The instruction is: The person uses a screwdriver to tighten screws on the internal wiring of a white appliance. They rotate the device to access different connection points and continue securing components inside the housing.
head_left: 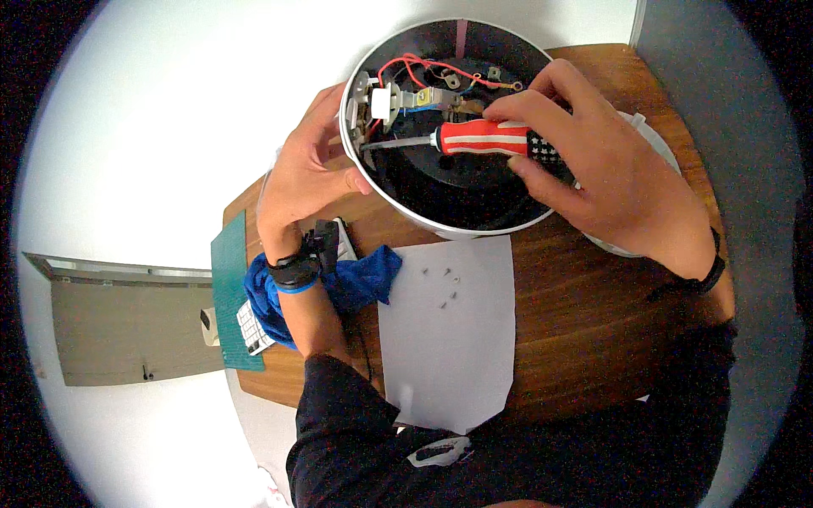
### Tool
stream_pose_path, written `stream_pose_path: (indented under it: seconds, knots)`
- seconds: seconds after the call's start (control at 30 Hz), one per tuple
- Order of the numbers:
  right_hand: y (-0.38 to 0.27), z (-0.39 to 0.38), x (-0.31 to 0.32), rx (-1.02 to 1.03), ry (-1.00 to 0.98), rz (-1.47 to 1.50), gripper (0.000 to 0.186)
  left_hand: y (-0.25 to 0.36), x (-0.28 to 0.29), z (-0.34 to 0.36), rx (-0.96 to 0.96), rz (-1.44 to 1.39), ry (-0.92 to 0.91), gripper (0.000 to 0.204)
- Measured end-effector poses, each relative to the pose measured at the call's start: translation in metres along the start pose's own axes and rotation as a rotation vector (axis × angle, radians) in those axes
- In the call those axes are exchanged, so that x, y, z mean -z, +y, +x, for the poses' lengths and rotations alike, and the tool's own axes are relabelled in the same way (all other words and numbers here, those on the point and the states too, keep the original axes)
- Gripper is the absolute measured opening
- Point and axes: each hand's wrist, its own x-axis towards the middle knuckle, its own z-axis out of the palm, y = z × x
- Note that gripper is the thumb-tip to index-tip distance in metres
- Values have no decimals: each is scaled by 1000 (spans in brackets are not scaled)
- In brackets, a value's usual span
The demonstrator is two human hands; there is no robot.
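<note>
A round appliance housing (461, 230), white outside and black inside, is tilted so that its inner side faces me. Inside it are red wires (415, 61), one ending in a ring terminal, and a pale switch-like part (434, 98) at the left. My left hand (309, 165) grips the housing's left wall, thumb low at the front, other fingers partly hidden behind. My right hand (584, 161) holds a screwdriver (483, 138) with a red, white and black starred handle. Its shaft points left, and the tip is at the inner left wall; contact with a screw cannot be made out.
On the brown wooden table (559, 339) lies a white paper sheet (449, 364) with several small screws (447, 272). Left of it are a blue cloth (360, 275), a white keypad-like item (252, 328) and a green mat (233, 288). A white round part (652, 140) sits behind my right hand.
</note>
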Motion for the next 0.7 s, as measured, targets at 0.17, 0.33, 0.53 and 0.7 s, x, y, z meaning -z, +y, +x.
stream_pose_path:
  seconds: [0.17,0.33,0.53,0.7]
  knots:
    - [7,3,-6,21,47,-64,33,-1,-3,4,18,-34,7,122]
    - [1,5,3,-1,29,-94,30,-6,-2,3,10,-17,22,121]
    - [11,7,-11,14,29,-71,33,-1,-2,7,26,-2,16,123]
    - [15,7,-10,20,-26,-65,36,-5,-3,5,-15,42,33,125]
